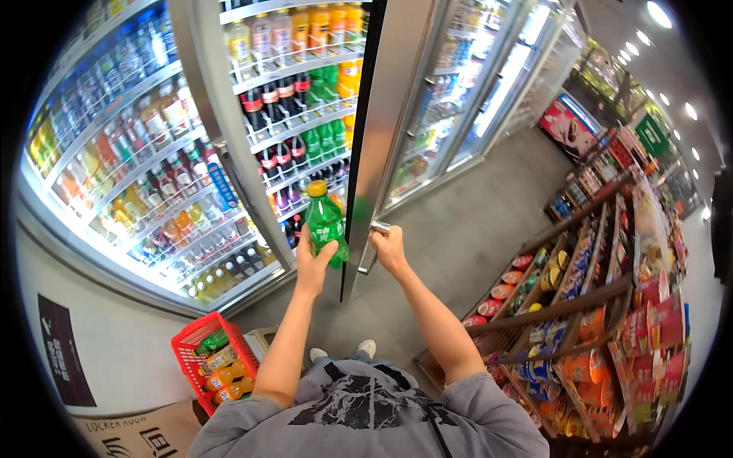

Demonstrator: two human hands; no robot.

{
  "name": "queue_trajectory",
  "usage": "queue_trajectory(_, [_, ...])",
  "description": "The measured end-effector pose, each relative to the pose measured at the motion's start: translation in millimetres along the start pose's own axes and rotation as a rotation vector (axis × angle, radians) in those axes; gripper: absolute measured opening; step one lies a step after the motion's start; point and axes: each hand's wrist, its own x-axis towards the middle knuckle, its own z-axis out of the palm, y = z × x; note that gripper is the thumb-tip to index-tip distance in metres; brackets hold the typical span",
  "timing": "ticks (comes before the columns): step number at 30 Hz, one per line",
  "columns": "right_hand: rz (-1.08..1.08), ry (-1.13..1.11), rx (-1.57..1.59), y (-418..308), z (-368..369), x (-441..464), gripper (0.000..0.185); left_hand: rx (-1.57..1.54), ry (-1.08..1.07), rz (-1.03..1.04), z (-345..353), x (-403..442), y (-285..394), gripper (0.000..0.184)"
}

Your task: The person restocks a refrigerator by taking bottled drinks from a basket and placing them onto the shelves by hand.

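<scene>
A green soda bottle [325,221] with a yellow cap is in my left hand [311,263], fingers wrapped round its lower half. The bottle leans slightly, in front of the open fridge section. My right hand [389,249] is closed on the metal door handle [378,227] of the fridge door [382,114], which stands swung open towards me. Behind the bottle, fridge shelves [298,122] carry rows of dark cola, green and orange bottles.
A red basket [183,355] with several bottles stands at lower left, beside a cardboard box [164,435]. Another glass-fronted fridge [130,168] is on the left. Snack shelves [534,336] line the right side, and a chest freezer [569,126] sits farther back.
</scene>
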Motion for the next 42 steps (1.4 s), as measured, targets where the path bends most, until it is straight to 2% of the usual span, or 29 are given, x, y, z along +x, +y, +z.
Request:
queue_trajectory(8, [-0.069,0.129,0.034,0.4,-132.3,-35.1,0.012,-0.054,-0.141,-0.047,102.8,-0.3,-37.2,0.063])
queue_trajectory(13, [-0.169,0.208,-0.030,7.9,-216.2,-44.2,0.018,-0.020,-0.247,-0.059,157.3,0.5,-57.2,0.064])
queue_trajectory(16, [-0.220,0.506,-0.100,2.7,-250.7,-44.6,0.016,-0.038,-0.290,-0.097,186.3,7.1,-67.7,0.062])
queue_trajectory(17, [-0.174,0.551,-0.053,-0.9,-264.9,-47.1,0.015,-0.040,-0.300,-0.092,194.4,9.6,-69.6,0.062])
queue_trajectory(19, [-0.226,0.680,-0.270,-1.5,-290.1,-48.6,0.017,-0.070,-0.335,-0.121,208.9,12.4,-70.9,0.062])
queue_trajectory(20, [-0.227,0.689,-0.272,1.8,-297.5,-48.7,0.017,-0.075,-0.344,-0.117,214.9,15.1,-74.7,0.061])
queue_trajectory(22, [-0.343,1.055,-0.253,-8.4,-301.0,-47.9,0.015,-0.078,-0.349,-0.123,225.3,19.9,-81.1,0.060])
queue_trajectory(25, [-0.459,1.201,-0.282,-23.4,-293.8,-53.2,0.012,-0.070,-0.367,-0.129,237.0,29.8,-96.6,0.059])
queue_trajectory(26, [-0.397,1.075,-0.212,-44.0,-276.7,-63.0,0.015,-0.056,-0.381,-0.129,239.8,33.1,-101.7,0.058])
queue_trajectory(27, [-0.394,1.078,-0.215,-34.6,-273.1,-63.3,0.015,-0.057,-0.383,-0.133,242.9,35.3,-104.1,0.058])
queue_trajectory(29, [-0.436,0.832,-0.315,-13.0,-267.3,-54.5,0.016,-0.042,-0.397,-0.145,246.9,41.7,-107.2,0.057])
queue_trajectory(30, [-0.434,0.830,-0.312,-14.4,-258.5,-45.9,0.016,-0.039,-0.394,-0.146,247.9,44.9,-107.8,0.057])
queue_trajectory(32, [-0.397,0.537,-0.280,-26.1,-235.6,-24.6,0.024,-0.045,-0.412,-0.149,248.3,53.3,-108.1,0.057])
queue_trajectory(33, [-0.400,0.529,-0.274,-26.7,-225.7,-14.2,0.024,-0.040,-0.405,-0.143,247.4,58.5,-108.7,0.057])
queue_trajectory(35, [-0.346,0.350,-0.272,-24.9,-207.3,8.3,0.036,-0.078,-0.399,-0.143,241.7,71.5,-109.1,0.057])
queue_trajectory(36, [-0.313,0.291,-0.209,-13.8,-202.1,19.7,0.046,-0.057,-0.396,-0.142,235.4,80.5,-112.7,0.058])
queue_trajectory(41, [-0.324,0.211,-0.183,11.7,-161.6,91.4,0.049,-0.137,-0.296,-0.294,182.7,141.6,-119.2,0.054])
queue_trajectory(42, [-0.296,0.177,-0.157,18.8,-151.9,109.1,0.049,-0.105,-0.284,-0.251,168.8,158.9,-120.1,0.055])
